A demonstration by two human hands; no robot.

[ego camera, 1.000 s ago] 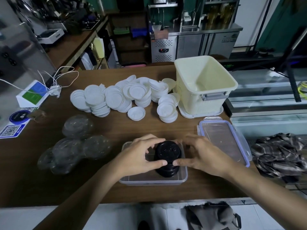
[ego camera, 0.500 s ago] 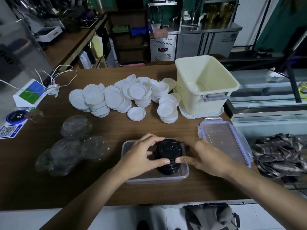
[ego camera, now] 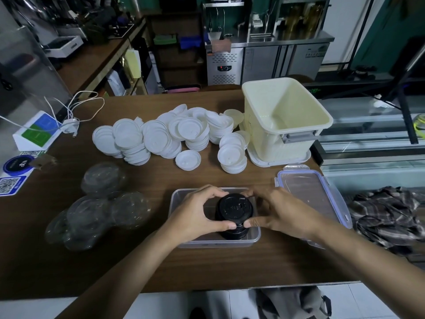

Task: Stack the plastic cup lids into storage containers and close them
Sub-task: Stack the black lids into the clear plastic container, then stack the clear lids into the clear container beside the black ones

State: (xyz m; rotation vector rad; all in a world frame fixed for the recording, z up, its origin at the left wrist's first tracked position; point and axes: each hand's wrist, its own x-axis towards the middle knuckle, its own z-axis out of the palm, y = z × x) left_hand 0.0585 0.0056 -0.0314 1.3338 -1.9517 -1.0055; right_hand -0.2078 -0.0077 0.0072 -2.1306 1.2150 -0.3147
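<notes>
Left hand (ego camera: 195, 212) and right hand (ego camera: 282, 210) grip black lid stack (ego camera: 234, 208) in clear container (ego camera: 218, 244); white lids (ego camera: 161, 139) heaped behind.

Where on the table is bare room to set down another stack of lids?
Free on the table: the near strip before the box; the band between box and white lids; the near left corner by the clear lids. Crowded: the rear, with white lids and bin; the right, with the snap lid.
</notes>
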